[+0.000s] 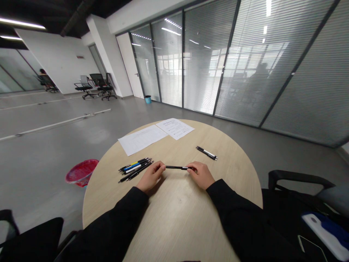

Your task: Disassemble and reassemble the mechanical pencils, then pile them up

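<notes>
Both my hands hold one black pen [176, 167] level just above the round wooden table [174, 214]. My left hand [151, 177] pinches its left end with closed fingers. My right hand [200, 174] grips its right end, fingers curled. To the left of my left hand lies a bunch of several pens [135, 168], black, blue, yellow and white. Two more pens [206, 153] lie side by side beyond my right hand.
Two printed paper sheets [156, 134] lie at the table's far edge. A red basket [81, 172] stands on the floor at the left. A black chair [297, 189] with things on it is at the right. Glass partitions and office chairs [95, 85] stand farther off.
</notes>
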